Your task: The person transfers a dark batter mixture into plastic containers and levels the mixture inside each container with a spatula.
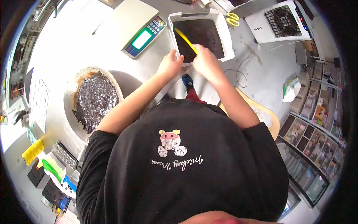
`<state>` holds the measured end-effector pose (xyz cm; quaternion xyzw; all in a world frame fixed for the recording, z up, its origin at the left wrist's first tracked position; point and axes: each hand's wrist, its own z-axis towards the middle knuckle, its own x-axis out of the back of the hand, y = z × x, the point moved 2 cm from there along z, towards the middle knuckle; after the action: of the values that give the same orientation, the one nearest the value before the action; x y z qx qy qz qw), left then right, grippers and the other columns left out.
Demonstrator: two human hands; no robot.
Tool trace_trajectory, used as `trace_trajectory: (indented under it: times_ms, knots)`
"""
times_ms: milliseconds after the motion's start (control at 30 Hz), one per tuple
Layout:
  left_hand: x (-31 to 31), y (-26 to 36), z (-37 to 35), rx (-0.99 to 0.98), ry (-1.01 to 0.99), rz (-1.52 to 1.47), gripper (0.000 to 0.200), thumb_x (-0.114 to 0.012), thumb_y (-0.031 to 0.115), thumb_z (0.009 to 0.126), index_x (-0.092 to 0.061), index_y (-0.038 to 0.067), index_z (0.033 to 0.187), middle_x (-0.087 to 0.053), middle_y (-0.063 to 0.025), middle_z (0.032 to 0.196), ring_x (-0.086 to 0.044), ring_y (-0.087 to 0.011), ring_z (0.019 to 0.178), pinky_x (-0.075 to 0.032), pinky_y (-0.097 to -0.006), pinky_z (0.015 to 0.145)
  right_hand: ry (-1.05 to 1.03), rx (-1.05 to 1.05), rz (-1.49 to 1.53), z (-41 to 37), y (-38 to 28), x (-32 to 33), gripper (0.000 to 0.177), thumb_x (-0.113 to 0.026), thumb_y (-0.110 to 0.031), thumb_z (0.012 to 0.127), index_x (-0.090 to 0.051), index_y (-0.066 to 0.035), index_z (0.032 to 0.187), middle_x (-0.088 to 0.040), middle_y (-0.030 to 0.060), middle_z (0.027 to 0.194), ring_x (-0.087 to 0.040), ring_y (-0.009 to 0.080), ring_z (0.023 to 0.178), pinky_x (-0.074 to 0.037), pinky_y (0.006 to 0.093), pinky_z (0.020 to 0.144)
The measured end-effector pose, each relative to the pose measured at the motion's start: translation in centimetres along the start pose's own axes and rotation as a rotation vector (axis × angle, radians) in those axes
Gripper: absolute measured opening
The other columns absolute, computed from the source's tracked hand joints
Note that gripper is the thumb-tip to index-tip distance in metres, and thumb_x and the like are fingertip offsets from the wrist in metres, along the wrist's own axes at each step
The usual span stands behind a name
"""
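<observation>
Our left hand point(169, 66) grips the tray point(228, 37) by its near corner; our right hand point(205, 59) clamps the scraper point(184, 38). We should keep strokes flat across the batter point(203, 33) beyond them.

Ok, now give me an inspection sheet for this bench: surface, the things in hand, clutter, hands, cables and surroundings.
Surface: steel worktop, with smears to the right of the tray.
Job's things: paper-lined tray holding dark batter; yellow scraper angled across it.
Clutter: scale, batter-coated mixing bowl, yellow scissors, white appliance, bag.
Hands: left hand at the tray's near rim, grip unclear; right hand closed on the scraper.
Cables: thin cable looped on the worktop to the right of the tray.
Surroundings: shelves of containers at right; yellow spool at left.
</observation>
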<state>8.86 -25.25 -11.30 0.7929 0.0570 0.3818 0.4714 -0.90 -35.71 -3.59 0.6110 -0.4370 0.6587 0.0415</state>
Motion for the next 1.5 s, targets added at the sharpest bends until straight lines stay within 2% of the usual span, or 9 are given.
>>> trace_trajectory:
  times_ms: [167, 400, 467, 600, 1067, 1200, 1300, 1367, 1500]
  knots:
    - [-1.0, -1.0, 0.3, 0.170, -0.185, -0.185, 0.052, -0.048, 0.030, 0.089, -0.042, -0.004, 0.128, -0.053, -0.0274, 0.119, -0.050, -0.0366, 0.115, -0.038, -0.0378, 0.098, 0.110, -0.325, -0.072, 0.9, 3.7, 2.8, 0.027, -0.043, -0.007, 0.081, -0.052, 0.009, 0.101, -0.059, 0.0323, 0.094, -0.058, 0.0433, 0.095, -0.046, 0.0480, 0.085]
    - [-0.3, 0.0, -0.4, 0.182, -0.223, -0.327, 0.043, -0.048, 0.027, 0.090, -0.049, 0.003, 0.125, -0.060, -0.0222, 0.110, -0.056, -0.0351, 0.107, -0.043, -0.0386, 0.091, -0.073, -0.188, -0.043, -1.2, -0.1, -1.3, 0.025, -0.042, -0.008, 0.081, -0.049, 0.010, 0.098, -0.058, 0.0331, 0.093, -0.059, 0.0451, 0.090, -0.048, 0.0499, 0.081]
    - [-1.1, -1.1, 0.1, 0.173, -0.176, -0.339, 0.028, -0.050, 0.029, 0.092, -0.055, 0.012, 0.114, -0.059, -0.0021, 0.092, -0.054, -0.0119, 0.081, -0.049, -0.0286, 0.067, -0.122, -0.133, -0.022, -2.0, -0.7, -0.5, 0.026, -0.042, -0.007, 0.081, -0.049, 0.009, 0.100, -0.058, 0.0326, 0.094, -0.059, 0.0444, 0.090, -0.048, 0.0495, 0.081]
    - [-1.1, -1.6, 0.4, 0.151, -0.176, -0.335, 0.029, -0.050, 0.029, 0.092, -0.055, 0.012, 0.115, -0.059, -0.0024, 0.093, -0.055, -0.0124, 0.082, -0.049, -0.0286, 0.067, -0.013, -0.086, -0.015, -1.7, -0.2, 2.0, 0.026, -0.042, -0.006, 0.081, -0.050, 0.006, 0.103, -0.058, 0.0316, 0.095, -0.059, 0.0432, 0.092, -0.047, 0.0481, 0.082]
    - [-1.0, -1.6, 0.2, 0.180, -0.224, -0.302, 0.031, -0.050, 0.029, 0.092, -0.053, 0.012, 0.118, -0.059, -0.0046, 0.099, -0.057, -0.0150, 0.090, -0.050, -0.0306, 0.071, -0.122, -0.071, 0.052, -3.1, 1.0, 0.7, 0.034, -0.041, -0.006, 0.082, -0.048, 0.006, 0.113, -0.057, 0.0301, 0.101, -0.058, 0.0438, 0.093, -0.047, 0.0487, 0.083]
    - [-0.8, -1.6, 0.1, 0.169, -0.232, -0.306, 0.033, -0.050, 0.030, 0.092, -0.052, 0.010, 0.118, -0.059, -0.0052, 0.101, -0.057, -0.0157, 0.092, -0.050, -0.0308, 0.072, 0.052, -0.343, -0.018, -2.7, 2.8, 4.0, 0.033, -0.042, -0.005, 0.082, -0.049, 0.006, 0.112, -0.059, 0.0292, 0.099, -0.058, 0.0421, 0.096, -0.047, 0.0477, 0.084]
    - [-1.0, -1.6, 0.1, 0.127, -0.176, -0.331, 0.038, -0.050, 0.027, 0.089, -0.051, 0.001, 0.118, -0.062, -0.0236, 0.102, -0.058, -0.0367, 0.100, -0.044, -0.0391, 0.085, -0.079, -0.368, -0.068, -3.1, 2.7, 2.4, 0.031, -0.041, -0.006, 0.083, -0.047, 0.009, 0.109, -0.058, 0.0304, 0.099, -0.059, 0.0440, 0.092, -0.047, 0.0488, 0.082]
    - [-0.8, -1.5, 0.1, 0.173, -0.232, -0.337, 0.036, -0.051, 0.031, 0.092, -0.050, 0.006, 0.119, -0.059, -0.0068, 0.102, -0.057, -0.0166, 0.094, -0.050, -0.0310, 0.072, -0.140, -0.304, 0.003, -4.1, 0.9, 0.5, 0.031, -0.038, -0.008, 0.086, -0.045, 0.011, 0.108, -0.057, 0.0328, 0.097, -0.059, 0.0446, 0.090, -0.048, 0.0498, 0.080]
    - [-0.4, -0.9, -0.2, 0.229, -0.233, -0.367, 0.036, -0.051, 0.031, 0.092, -0.050, 0.006, 0.119, -0.058, -0.0068, 0.103, -0.057, -0.0167, 0.094, -0.050, -0.0315, 0.072, -0.254, -0.146, -0.014, -5.6, -1.1, -0.3, 0.032, -0.039, -0.007, 0.083, -0.046, 0.010, 0.110, -0.057, 0.0332, 0.097, -0.059, 0.0435, 0.092, -0.047, 0.0486, 0.082]
